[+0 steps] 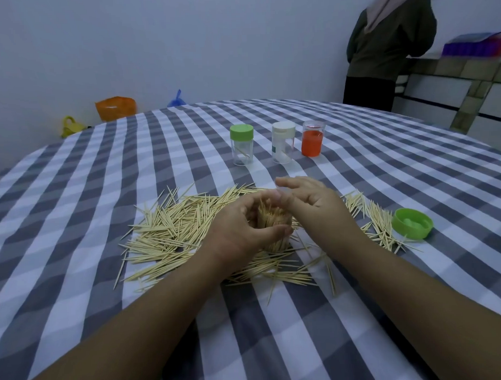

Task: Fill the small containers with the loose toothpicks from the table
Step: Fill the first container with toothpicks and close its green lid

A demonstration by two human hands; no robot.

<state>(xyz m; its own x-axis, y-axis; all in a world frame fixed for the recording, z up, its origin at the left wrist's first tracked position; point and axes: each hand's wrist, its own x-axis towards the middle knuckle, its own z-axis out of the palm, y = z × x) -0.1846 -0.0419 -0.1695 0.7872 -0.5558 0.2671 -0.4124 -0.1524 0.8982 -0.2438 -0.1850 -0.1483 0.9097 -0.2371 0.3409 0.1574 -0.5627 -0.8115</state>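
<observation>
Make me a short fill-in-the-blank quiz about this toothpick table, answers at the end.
1. The left hand grips a container packed with ____.
2. The loose lid lying on the tablecloth to the right is ____ in colour.
3. At the back stand ____ small containers in a row.
4. The rightmost container in that row is ____ inside.

Answers: toothpicks; green; three; orange

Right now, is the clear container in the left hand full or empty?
Nearly full: the clear container, gripped by the left hand, is packed with upright toothpicks.
</observation>
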